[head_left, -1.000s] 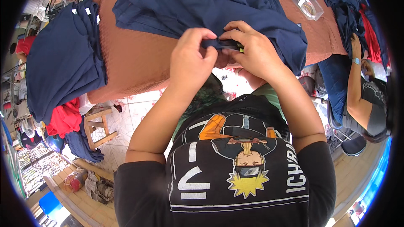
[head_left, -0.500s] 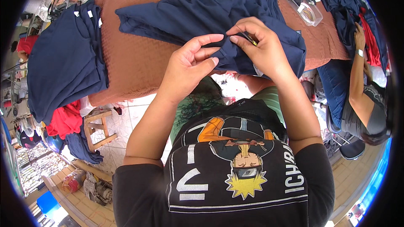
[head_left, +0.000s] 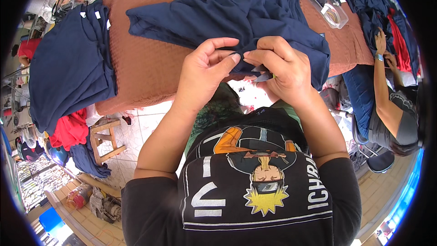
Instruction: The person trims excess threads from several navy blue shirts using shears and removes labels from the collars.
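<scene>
Lowered blades (head_left: 263, 78) between hands (head_left: 289, 70), beside edge of navy garment (head_left: 246, 11)

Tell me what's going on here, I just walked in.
A person has both hands at the near edge of a navy garment on a brown-covered table. The left hand touches it; the right hand, also there, holds a small bladed tool. More navy clothing is stacked at the table's left end.
</scene>
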`<state>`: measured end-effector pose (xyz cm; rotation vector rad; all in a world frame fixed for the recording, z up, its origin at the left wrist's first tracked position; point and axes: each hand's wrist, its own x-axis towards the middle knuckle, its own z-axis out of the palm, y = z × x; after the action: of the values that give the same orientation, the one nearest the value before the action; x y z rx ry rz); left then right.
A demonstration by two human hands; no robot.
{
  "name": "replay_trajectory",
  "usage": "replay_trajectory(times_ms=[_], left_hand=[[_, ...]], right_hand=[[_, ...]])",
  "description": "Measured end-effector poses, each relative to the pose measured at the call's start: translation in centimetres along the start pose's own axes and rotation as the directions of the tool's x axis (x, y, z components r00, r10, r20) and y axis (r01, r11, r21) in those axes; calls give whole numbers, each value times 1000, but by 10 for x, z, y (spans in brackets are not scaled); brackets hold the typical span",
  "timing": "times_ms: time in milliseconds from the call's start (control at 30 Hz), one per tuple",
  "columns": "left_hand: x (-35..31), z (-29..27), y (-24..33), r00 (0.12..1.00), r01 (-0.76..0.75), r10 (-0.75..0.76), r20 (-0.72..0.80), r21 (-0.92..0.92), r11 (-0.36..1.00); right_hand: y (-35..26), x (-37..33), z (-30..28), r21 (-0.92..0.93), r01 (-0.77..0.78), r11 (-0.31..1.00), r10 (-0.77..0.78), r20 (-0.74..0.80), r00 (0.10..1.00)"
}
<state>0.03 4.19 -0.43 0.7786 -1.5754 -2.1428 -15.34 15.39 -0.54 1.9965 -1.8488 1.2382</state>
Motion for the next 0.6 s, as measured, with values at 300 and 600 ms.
replay_trajectory(times_ms=[300,600], left_hand=[[1,0,-5,997,0,-5,-73,-72,997],[0,0,-8,999,3,-8,-46,-104,995]], right_hand=[[-5,-1,-26,177,-311,934,280,180,943],[-2,-3,-15,-52,-92,994,95,76,993]])
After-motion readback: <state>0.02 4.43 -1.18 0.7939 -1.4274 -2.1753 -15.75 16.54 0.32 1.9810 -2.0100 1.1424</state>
